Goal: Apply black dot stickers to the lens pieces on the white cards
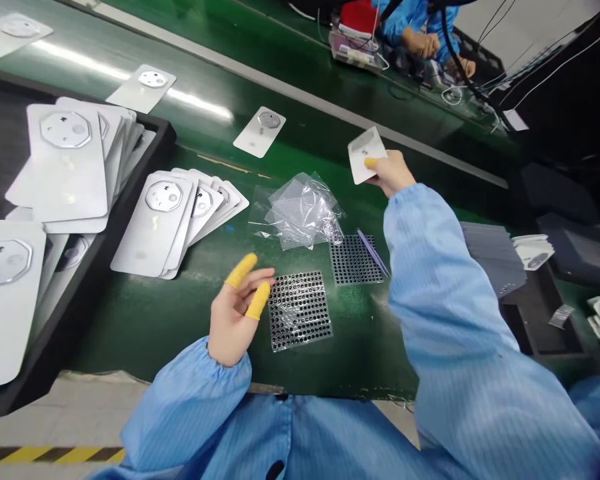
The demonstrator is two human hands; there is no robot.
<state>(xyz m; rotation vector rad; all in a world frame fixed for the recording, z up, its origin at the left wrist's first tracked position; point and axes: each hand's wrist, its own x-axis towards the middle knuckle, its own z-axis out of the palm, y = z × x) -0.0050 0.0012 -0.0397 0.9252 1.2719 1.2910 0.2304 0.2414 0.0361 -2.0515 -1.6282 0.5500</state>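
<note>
My right hand [391, 172], a yellow cot on its thumb, reaches out to the back and grips a white card [363, 155] by its near right edge. My left hand [237, 310] is held over the green table with its fingers apart, two of them in yellow cots, and holds nothing. Just right of it lies a clear sheet of black dots [300, 311]. A second dotted sheet [347, 263] has purple tweezers [373, 253] across it. Behind them is a pile of clear plastic film [305, 210].
White cards with octagonal parts form a fanned stack [153, 227] at the left and fill a black tray [165, 137]. Single cards lie behind, one centrally [261, 131]. Grey sheets [493, 257] sit at the right. Another person's hands [423, 44] are at the back.
</note>
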